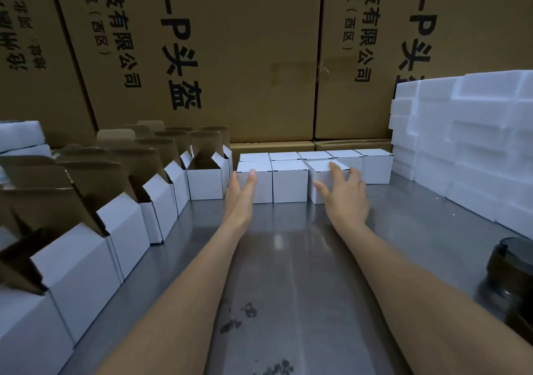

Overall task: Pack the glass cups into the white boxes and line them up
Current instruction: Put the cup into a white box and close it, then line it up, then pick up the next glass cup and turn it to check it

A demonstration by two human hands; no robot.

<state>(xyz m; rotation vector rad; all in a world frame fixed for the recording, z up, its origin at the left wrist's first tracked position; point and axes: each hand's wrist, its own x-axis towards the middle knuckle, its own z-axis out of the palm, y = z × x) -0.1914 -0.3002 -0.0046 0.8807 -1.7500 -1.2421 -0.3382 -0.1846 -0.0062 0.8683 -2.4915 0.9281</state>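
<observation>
Two bare forearms reach forward over a grey metal desk [288, 259]. The left hand [240, 194], fingers straight and together, presses flat against the end of a row of closed white boxes [288, 184]. The right hand [344, 194], fingers spread, rests on a skewed box [326, 172], probably nudging it square. Open boxes [121, 224] wait along the left. No glass cup is clearly visible.

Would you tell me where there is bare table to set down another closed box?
Bare steel table lies right of the right hand, between the closed boxes and foam blocks. The left edge is crowded with open boxes.
</observation>
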